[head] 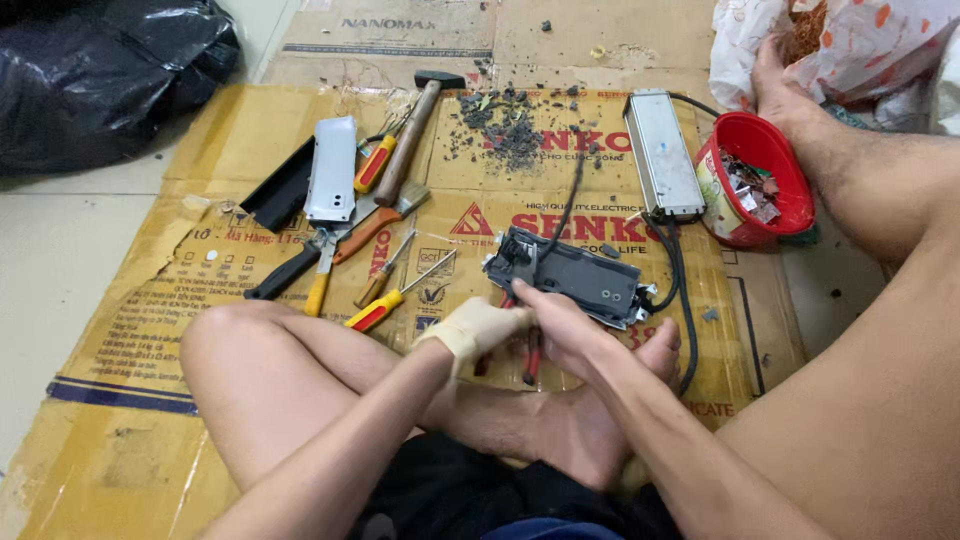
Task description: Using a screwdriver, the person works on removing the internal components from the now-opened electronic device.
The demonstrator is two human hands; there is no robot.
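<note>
At the centre of the cardboard sheet (120, 340), the gloved left hand (478, 327) and bare right hand (562, 325) are closed together around red-handled pliers (532, 352), whose nose meets the near edge of a dark power-supply module (572, 277). It looks rigid and fairly heavy (its exposed edges likely sharp), best held by its long sides, clear of the black cable (566, 205). Screwdrivers (385, 303) lie at nine o'clock, a red bowl (790, 180) at two.

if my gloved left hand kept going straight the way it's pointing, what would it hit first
Most likely the dark electronics housing, right ahead of the left hand; the right hand sits close beside it, though depth is unclear.
</note>
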